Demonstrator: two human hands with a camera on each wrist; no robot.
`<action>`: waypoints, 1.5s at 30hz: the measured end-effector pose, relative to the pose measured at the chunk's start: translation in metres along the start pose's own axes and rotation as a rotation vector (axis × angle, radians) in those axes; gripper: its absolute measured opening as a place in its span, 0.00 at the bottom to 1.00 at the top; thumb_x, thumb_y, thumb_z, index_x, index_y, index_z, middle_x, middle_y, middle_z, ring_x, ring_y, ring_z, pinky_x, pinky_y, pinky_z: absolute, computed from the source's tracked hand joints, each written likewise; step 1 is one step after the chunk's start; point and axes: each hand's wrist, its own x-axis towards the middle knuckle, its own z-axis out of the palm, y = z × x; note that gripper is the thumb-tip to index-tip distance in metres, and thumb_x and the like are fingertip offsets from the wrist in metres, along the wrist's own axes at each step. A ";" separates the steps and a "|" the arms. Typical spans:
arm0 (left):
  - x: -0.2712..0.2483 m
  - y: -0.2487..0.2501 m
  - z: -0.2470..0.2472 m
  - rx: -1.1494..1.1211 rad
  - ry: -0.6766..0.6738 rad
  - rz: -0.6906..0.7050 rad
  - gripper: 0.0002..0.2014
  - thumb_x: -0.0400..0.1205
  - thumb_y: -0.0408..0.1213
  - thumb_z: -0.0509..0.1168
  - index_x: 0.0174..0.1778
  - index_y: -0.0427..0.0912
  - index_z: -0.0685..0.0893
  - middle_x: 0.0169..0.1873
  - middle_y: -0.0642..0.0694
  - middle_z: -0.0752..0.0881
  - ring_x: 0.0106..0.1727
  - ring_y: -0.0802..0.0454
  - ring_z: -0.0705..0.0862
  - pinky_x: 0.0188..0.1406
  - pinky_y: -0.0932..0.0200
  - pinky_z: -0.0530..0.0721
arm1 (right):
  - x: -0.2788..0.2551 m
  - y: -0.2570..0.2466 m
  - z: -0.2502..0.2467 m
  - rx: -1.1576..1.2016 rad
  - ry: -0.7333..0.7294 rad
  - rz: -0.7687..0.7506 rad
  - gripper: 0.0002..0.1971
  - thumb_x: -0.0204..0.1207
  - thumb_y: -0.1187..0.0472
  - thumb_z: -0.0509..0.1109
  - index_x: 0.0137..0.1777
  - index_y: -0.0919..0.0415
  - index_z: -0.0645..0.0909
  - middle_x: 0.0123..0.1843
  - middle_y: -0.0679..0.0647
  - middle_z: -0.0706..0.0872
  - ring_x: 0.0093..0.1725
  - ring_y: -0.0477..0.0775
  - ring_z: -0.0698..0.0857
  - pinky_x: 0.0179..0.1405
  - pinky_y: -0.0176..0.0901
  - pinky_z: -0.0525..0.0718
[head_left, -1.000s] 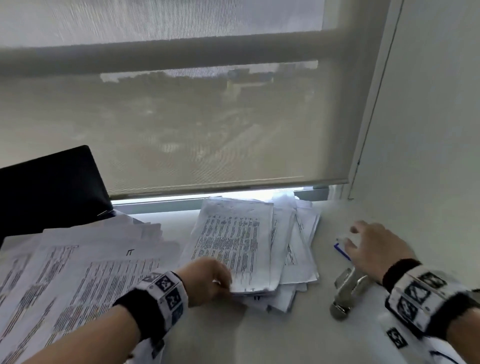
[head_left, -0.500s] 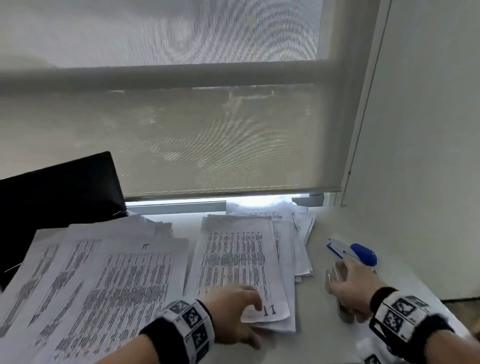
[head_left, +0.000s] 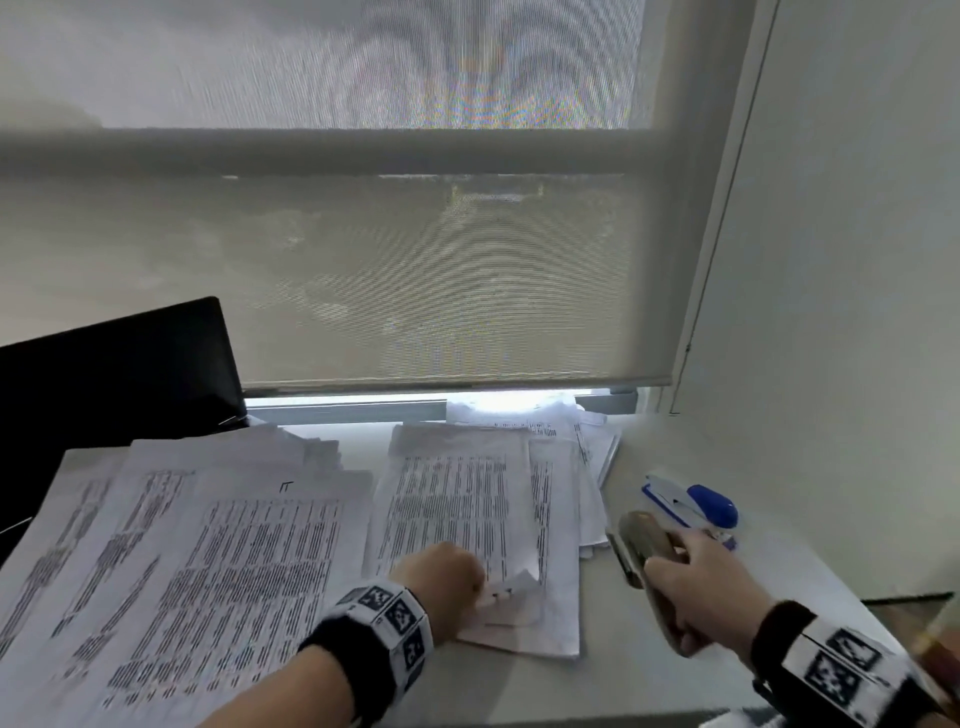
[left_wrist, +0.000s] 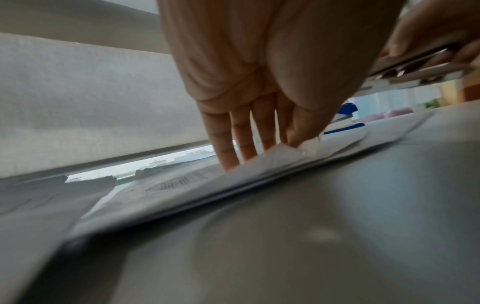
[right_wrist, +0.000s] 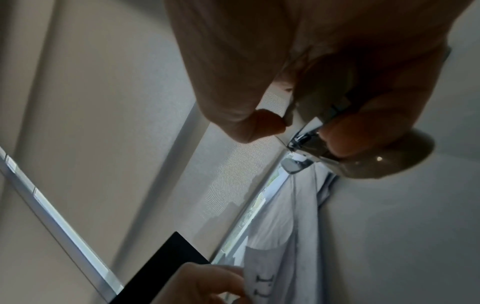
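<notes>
One loose pile (head_left: 182, 545) lies at nine o'clock. Beside it the left hand (head_left: 441, 577) pinches the middle stack (head_left: 457, 499) by its lifted five-o'clock corner. At three o'clock the right hand (head_left: 696, 592) wraps a metal stapler (head_left: 641, 540), clear of the paper. A weak pinch could let sheets fan, so the staple misses some. Perhaps few sheets are pinched; blur hides the count.

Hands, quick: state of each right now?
Left hand: pinches the near corner of the middle paper stack.
Right hand: grips the silver stapler.
</notes>
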 end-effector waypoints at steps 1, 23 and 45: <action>0.003 0.000 -0.003 -0.020 0.012 -0.040 0.11 0.81 0.32 0.58 0.48 0.40 0.87 0.49 0.41 0.88 0.51 0.40 0.88 0.50 0.51 0.87 | 0.000 -0.001 0.000 0.013 -0.008 0.007 0.05 0.77 0.69 0.61 0.50 0.66 0.76 0.23 0.58 0.74 0.17 0.52 0.71 0.19 0.40 0.74; -0.045 0.026 0.000 -0.174 -0.136 -0.077 0.22 0.81 0.57 0.62 0.68 0.51 0.76 0.68 0.48 0.79 0.70 0.41 0.75 0.71 0.45 0.75 | 0.025 -0.019 0.027 -0.466 -0.100 -0.210 0.09 0.80 0.52 0.65 0.54 0.54 0.80 0.32 0.50 0.85 0.28 0.48 0.83 0.27 0.39 0.79; -0.019 -0.030 0.010 -0.371 -0.208 -0.312 0.64 0.67 0.59 0.79 0.85 0.38 0.42 0.85 0.45 0.53 0.85 0.45 0.54 0.84 0.50 0.56 | 0.082 -0.070 0.155 -0.726 -0.266 -0.358 0.16 0.66 0.39 0.62 0.53 0.39 0.77 0.49 0.44 0.87 0.51 0.52 0.86 0.58 0.53 0.83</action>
